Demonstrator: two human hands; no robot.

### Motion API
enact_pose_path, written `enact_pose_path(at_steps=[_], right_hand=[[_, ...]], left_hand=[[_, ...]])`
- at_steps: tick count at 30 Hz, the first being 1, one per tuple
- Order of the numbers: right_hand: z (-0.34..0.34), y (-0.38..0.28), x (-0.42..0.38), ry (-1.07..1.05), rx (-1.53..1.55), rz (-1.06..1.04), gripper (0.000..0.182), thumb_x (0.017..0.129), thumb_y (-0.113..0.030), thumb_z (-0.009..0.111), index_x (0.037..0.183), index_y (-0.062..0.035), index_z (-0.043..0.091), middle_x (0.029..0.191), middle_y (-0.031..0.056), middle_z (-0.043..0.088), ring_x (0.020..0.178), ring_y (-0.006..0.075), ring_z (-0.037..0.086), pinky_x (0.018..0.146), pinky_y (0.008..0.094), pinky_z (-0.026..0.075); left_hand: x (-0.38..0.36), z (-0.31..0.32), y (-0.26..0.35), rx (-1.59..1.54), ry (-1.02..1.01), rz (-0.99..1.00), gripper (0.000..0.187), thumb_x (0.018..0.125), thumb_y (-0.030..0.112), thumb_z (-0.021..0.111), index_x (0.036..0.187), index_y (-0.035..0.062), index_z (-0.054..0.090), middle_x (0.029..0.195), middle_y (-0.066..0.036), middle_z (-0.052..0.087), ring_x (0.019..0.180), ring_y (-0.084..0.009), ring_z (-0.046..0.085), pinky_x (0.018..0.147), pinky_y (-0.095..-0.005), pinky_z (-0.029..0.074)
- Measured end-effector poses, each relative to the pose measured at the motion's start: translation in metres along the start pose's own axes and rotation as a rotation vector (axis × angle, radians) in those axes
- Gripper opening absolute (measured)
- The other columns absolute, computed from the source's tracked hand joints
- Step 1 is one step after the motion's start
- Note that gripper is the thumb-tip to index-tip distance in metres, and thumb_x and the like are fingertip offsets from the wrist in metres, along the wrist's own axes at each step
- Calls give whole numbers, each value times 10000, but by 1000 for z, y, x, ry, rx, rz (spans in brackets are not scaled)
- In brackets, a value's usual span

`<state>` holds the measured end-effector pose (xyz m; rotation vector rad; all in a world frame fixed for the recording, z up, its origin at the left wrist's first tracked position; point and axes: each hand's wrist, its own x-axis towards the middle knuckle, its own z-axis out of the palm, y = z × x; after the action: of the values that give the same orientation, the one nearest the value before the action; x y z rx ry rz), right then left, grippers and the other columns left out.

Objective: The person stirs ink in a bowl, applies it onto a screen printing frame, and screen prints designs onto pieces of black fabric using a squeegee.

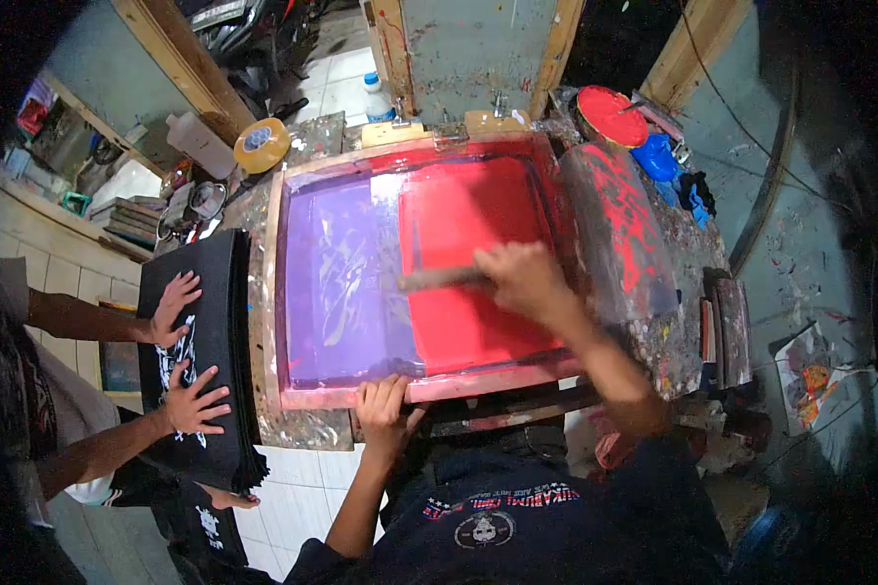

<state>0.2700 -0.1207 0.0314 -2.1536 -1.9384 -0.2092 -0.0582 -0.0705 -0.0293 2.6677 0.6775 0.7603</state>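
A screen-printing frame [307, 398] lies flat on the worktable in front of me. Purple mesh [337, 229] shows on its left side, with a pale design in it, and red ink [478, 210] covers the right side. My right hand [525, 281] is closed around a squeegee [439, 279], whose wooden grip crosses the boundary of the red area. Its lower edge is hard to make out. On the near wooden rim rests my left hand [381, 405], fingers curled over the edge and gripping it.
To the left, another person's two hands [195, 400] press flat on a stack of black fabric [200, 268] with white prints. A tape roll [261, 146] and a plastic bottle [200, 144] stand behind. At right are a red ink tub [612, 115], blue gloves [657, 159] and a red-smeared clear sheet [619, 234].
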Motion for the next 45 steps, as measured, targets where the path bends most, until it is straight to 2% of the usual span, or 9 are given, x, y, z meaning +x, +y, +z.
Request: enact_pose_path(at_steps=[4, 10, 16, 23, 25, 28, 33, 37, 45], right_hand=[[-19, -46, -62, 55, -19, -50, 233, 757, -170, 688, 974, -130, 614, 788, 61, 625, 742, 266, 676, 618, 427, 535], [-34, -22, -31, -41, 83, -33, 175, 797, -172, 704, 932, -113, 609, 821, 83, 654, 781, 322, 692, 653, 474, 543], [1, 120, 147, 185, -101, -116, 410, 853, -442, 744, 1002, -74, 645, 837, 163, 698, 829, 408, 704, 719, 523, 545], [28, 154, 180, 190, -50, -126, 506, 860, -520, 738, 1080, -69, 671, 884, 196, 722, 867, 408, 719, 767, 532, 552], [28, 145, 169, 126, -111, -44, 495, 871, -513, 731, 1078, -68, 668, 863, 191, 715, 864, 411, 715, 760, 536, 549], [34, 132, 141, 204, 7, -184, 453, 878, -487, 724, 1025, -66, 646, 867, 184, 707, 851, 415, 708, 737, 552, 540], [1, 31, 38, -66, 161, 37, 314, 849, -346, 728, 933, -84, 575, 897, 144, 687, 830, 400, 694, 714, 538, 535], [-13, -24, -39, -18, 32, 40, 204, 837, -249, 705, 954, -127, 591, 836, 74, 647, 786, 298, 690, 650, 472, 532], [-31, -72, -111, 61, -85, 26, 250, 745, -172, 697, 982, -129, 631, 849, 37, 610, 782, 240, 643, 684, 386, 519]], left_hand=[[-3, 6, -4, 3, 25, 14, 532, 712, 319, 861, 1118, 32, 671, 1080, -128, 678, 948, -316, 608, 899, -460, 438], [-6, 7, -5, 19, 6, 5, 572, 688, 332, 871, 1135, 33, 675, 1086, -117, 674, 968, -313, 605, 912, -468, 431], [-8, 7, -5, 23, -21, -31, 586, 678, 347, 863, 1141, 38, 679, 1107, -118, 676, 990, -318, 610, 943, -485, 431], [-8, 6, -5, 20, -49, -63, 589, 709, 396, 842, 1155, 45, 686, 1135, -114, 685, 1004, -313, 617, 947, -481, 430], [-9, 3, -3, 13, -63, -71, 579, 715, 398, 838, 1152, 48, 688, 1142, -111, 688, 1007, -310, 619, 946, -476, 431], [-10, 5, -6, 23, -60, -75, 573, 718, 397, 835, 1153, 54, 690, 1147, -105, 688, 1011, -306, 621, 944, -469, 433], [-5, 4, -2, 24, -20, -47, 571, 670, 341, 866, 1140, 67, 693, 1131, -97, 684, 1011, -305, 621, 937, -464, 436], [-6, 6, -3, 22, 3, -14, 565, 669, 328, 874, 1129, 53, 692, 1103, -102, 685, 988, -309, 618, 912, -459, 434], [-4, 2, 0, 38, 11, 14, 533, 719, 347, 861, 1112, 33, 686, 1085, -115, 681, 956, -310, 611, 886, -458, 437]])
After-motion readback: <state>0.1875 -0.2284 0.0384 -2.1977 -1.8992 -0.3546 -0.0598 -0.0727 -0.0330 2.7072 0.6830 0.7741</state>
